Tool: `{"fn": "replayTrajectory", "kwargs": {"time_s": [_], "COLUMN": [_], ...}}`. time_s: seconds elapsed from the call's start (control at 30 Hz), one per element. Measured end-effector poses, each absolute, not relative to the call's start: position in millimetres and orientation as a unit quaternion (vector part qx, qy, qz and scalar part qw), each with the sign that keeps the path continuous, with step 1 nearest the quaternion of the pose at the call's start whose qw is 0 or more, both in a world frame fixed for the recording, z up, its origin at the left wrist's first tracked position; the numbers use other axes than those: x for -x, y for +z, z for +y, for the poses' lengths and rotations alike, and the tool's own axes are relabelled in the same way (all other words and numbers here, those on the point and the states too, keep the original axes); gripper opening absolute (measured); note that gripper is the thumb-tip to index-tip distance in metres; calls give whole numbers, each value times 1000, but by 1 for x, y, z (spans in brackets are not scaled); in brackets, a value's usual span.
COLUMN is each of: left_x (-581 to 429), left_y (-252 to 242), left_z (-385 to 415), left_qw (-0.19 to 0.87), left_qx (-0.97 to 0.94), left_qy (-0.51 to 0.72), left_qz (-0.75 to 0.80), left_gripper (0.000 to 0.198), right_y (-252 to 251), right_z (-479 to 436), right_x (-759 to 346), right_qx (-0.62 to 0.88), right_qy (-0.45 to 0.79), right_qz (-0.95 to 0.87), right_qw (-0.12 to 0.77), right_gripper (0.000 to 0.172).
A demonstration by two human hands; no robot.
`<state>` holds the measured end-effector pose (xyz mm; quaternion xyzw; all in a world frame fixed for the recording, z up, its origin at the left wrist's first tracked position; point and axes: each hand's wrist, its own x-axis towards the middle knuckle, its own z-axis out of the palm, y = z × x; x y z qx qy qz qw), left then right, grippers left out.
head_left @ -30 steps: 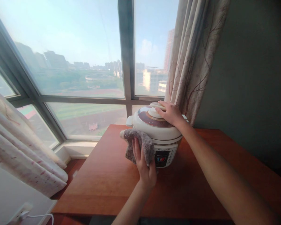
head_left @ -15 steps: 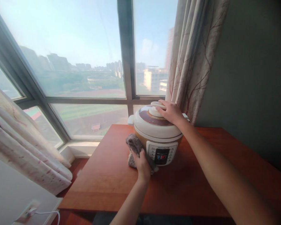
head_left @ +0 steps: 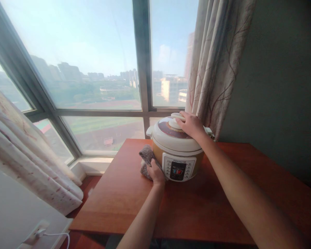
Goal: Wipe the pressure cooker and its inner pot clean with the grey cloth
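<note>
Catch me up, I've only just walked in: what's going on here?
A person is at a wooden table with a cooker on it. The left hand holds a bunched grey cloth at the cooker's lower side, left of the front panel. The right hand holds the handle on the lid, which is on the cooker.

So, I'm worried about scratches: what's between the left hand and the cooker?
A grey cloth, seen in the head view between left hand and cooker.

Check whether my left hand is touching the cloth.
Touching. The head view shows it: your left hand grips the bunched cloth, with no gap between them.
</note>
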<state>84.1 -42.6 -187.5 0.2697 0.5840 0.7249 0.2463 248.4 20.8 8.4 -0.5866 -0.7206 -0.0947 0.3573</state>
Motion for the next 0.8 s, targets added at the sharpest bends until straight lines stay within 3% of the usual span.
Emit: {"fn": "replayTrajectory", "kwargs": {"time_s": [0.13,0.3,0.43,0.6,0.7,0.8], "left_x": [-118,-141,-135,-116,-106,-102], "left_y": [-200,-195,-173,-161,-162,-157], "left_z": [-84,-125,-125,-111,-111,-118], "left_qw": [266,228,88,-103,-30,212], "left_qx": [-258,-375,-538,-766,-912,-927], "left_qy": [740,756,722,543,370,282], "left_qz": [561,486,427,328,172,123], "left_gripper": [47,57,55,62,64,59], "right_y": [9,8,8,8,8,8], "right_z": [21,21,23,22,21,20], "right_x": [-248,-249,-250,-251,-251,-251], "right_qx": [585,583,584,585,582,578], "right_qy": [-96,-102,-107,-107,-107,-109], "right_qz": [-722,-724,-725,-725,-727,-729], "right_qw": [356,354,348,347,349,351], "right_gripper": [43,45,46,48,46,46]}}
